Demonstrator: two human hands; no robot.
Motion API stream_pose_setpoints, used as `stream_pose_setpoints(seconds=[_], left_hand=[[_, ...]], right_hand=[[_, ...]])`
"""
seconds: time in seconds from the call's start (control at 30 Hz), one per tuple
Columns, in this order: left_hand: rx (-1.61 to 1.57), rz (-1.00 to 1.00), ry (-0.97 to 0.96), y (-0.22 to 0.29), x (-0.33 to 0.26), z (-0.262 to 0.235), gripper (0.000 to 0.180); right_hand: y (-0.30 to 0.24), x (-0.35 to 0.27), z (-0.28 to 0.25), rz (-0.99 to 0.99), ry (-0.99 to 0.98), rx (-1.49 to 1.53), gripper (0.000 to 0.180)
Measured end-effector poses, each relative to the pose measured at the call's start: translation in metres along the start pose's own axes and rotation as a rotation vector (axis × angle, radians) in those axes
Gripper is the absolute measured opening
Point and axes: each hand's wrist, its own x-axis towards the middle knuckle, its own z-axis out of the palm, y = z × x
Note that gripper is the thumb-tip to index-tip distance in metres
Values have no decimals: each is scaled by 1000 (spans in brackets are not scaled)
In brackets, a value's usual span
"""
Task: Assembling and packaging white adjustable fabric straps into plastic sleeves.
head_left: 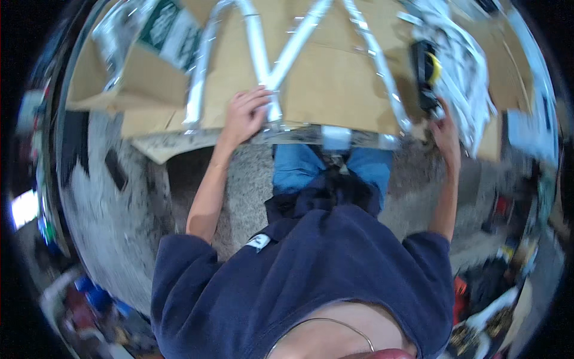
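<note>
Along the near part of a cardboard-covered surface point(335, 78), my left hand point(244, 115) rests with its fingers laid over a white strip point(257, 51). The strip meets a slanting white strip point(302, 39) in a V beside my fingertips. My right hand point(445, 133) has its fingers closed at the near end of a black tool with a yellow part point(423, 72); blur hides its exact kind. More pale strips, a left strip point(203, 72) and a right strip point(378, 57), run away from me on either side. Clear film shows along several edges.
An open cardboard box point(149, 93) holding clear plastic stands at the left. Crumpled white plastic point(466, 72) lies beyond the black tool on the right. The surface's near edge point(359, 139) runs just in front of my legs. Mixed items point(484, 293) lie on the floor behind right.
</note>
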Motion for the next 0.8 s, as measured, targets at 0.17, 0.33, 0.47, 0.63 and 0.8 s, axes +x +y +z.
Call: stream_pose_setpoints(seconds=[0.17, 0.33, 0.47, 0.63, 0.8], left_hand=[[-1, -22, -8, 6, 3, -3, 16], [-12, -37, 8, 6, -7, -4, 22], [12, -6, 6, 3, -5, -1, 24], [17, 11, 24, 1, -8, 0, 22], [17, 15, 45, 3, -5, 0, 18]], right_hand=[[-15, -38, -2, -41, 118, -3, 52], [-60, -23, 24, 53, 168, 187, 24], [-121, -1, 62, -309, 237, 308, 21], [-225, 9, 124, 144, -514, 1107, 28], [-245, 29, 188, 216, -751, 1310, 28]])
